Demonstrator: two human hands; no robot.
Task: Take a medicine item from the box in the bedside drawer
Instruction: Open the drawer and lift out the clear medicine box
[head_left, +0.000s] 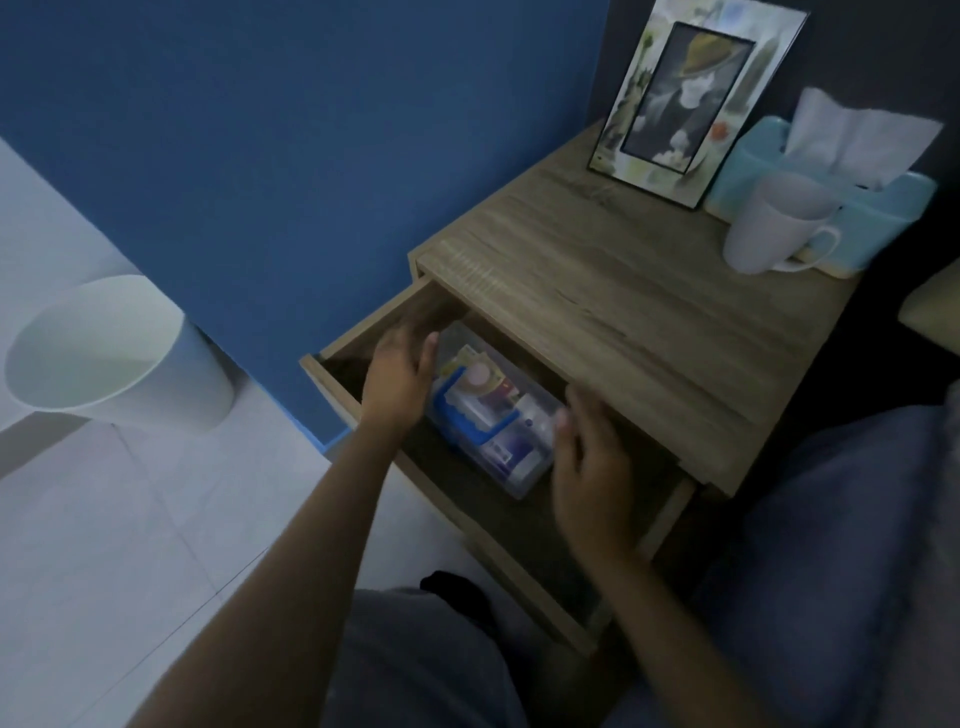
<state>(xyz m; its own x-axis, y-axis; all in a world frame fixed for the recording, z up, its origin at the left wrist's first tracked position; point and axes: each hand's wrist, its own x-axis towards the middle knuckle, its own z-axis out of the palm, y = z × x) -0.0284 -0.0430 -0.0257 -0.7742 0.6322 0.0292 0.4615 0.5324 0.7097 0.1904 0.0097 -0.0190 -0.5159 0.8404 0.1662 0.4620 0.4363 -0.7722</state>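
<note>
The wooden bedside drawer (332, 387) is pulled out. A clear plastic box (511, 480) lies inside it, packed with medicine items: a blue-edged packet (470, 418), a small round white-capped container (479, 375) and a purple-and-white pack (511, 452). My left hand (397, 376) is inside the drawer at the box's left end, fingers apart, holding nothing. My right hand (589, 467) hovers at the box's right end, fingers spread, also with nothing in it. Whether either hand touches the box is unclear in the blur.
The nightstand top (597, 291) carries a picture frame (696, 98), a white mug (774, 228) and a pale blue tissue box (872, 213). A white bin (114, 353) stands on the tiled floor at left, by the blue wall. My knees and blue bedding lie below.
</note>
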